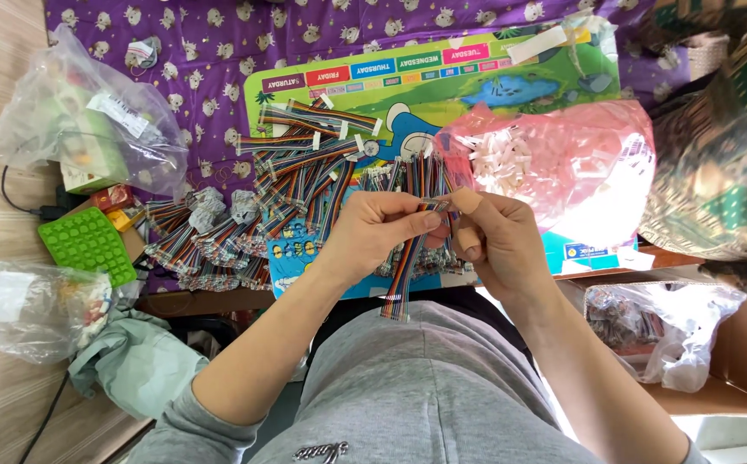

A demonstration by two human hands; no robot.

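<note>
While we're looking down over grey sweatpants (425,387), the biggest thing lying in front of us is the purple patterned cloth (210,43), with a green weekday chart board (442,82) sitting on top of it. Next in size, a pink plastic bag (563,163) full of small white connectors is resting just right of the hands, and a clear bag (81,120) holding a green box is lying off to the left. Heaps of rainbow ribbon cables (305,172) are spreading across the board and cloth, some taped in bundles. A green bubble-pop toy (88,245) is sitting by the left edge.

Down to the small stuff: we're holding one rainbow ribbon cable (404,275) up between both hands, above the lap, its lower end dangling toward the sweatpants. The left hand (373,232) is pinching the cable's top end with fingers closed. The right hand (498,241) is curling closed around that same end, thumb pressing on the connector; we can't tell exactly how.
</note>
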